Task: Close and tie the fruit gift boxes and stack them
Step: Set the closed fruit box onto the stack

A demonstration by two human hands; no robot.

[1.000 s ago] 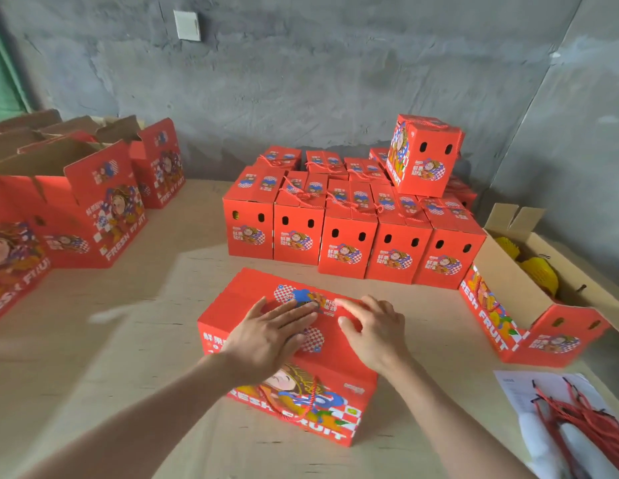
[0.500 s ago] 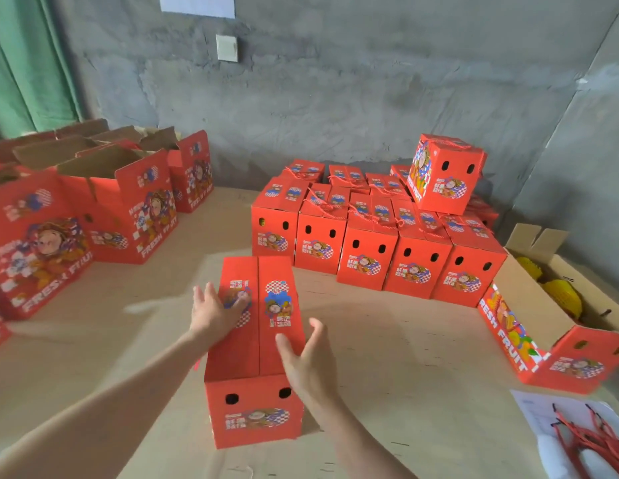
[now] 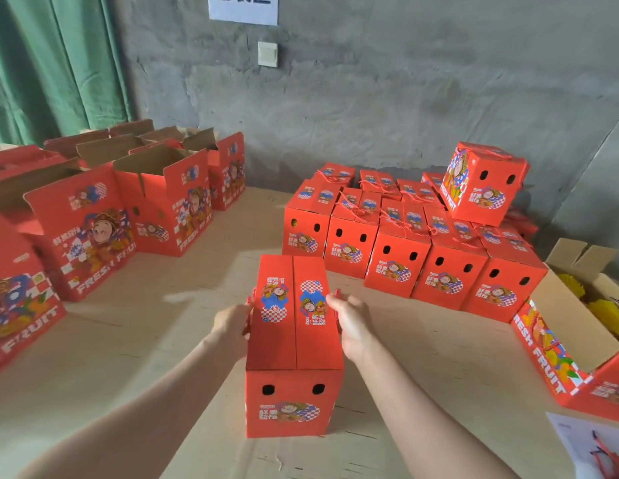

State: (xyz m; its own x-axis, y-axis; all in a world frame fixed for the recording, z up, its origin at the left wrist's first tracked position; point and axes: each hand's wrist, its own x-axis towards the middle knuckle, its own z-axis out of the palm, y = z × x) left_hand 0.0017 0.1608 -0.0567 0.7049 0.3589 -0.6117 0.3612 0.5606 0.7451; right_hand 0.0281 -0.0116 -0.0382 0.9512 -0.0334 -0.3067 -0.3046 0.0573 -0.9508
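The gift box point(image 3: 294, 340) stands upright on the counter point(image 3: 156, 347), directly between the 2 hands, with its 2 top flaps shut and meeting along a centre seam. The end facing the person shows 2 oval holes.

The left hand point(image 3: 232, 324) sits against the box's left side near the top edge. Its fingers are curled in around a red cord point(image 3: 248, 305) that runs down that side. The right hand point(image 3: 351, 323) mirrors it on the right side, fingers curled and pinching the red cord's other end, which pokes up just above them. The fingertips on both sides are partly hidden by the box.

Beyond the fingers and to their right, closed boxes point(image 3: 422, 267) stand packed in rows, touching one another, with cords lying across their tops. 1 tilted box point(image 3: 484, 184) rests on top of that group. Further right, an open box point(image 3: 557, 319) holds yellow fruit point(image 3: 609, 312). Left of the fingers and well apart, open-flapped boxes point(image 3: 163, 209) stand along the counter's edge. A paper sheet point(image 3: 577, 440) with more red cords lies near the right forearm.
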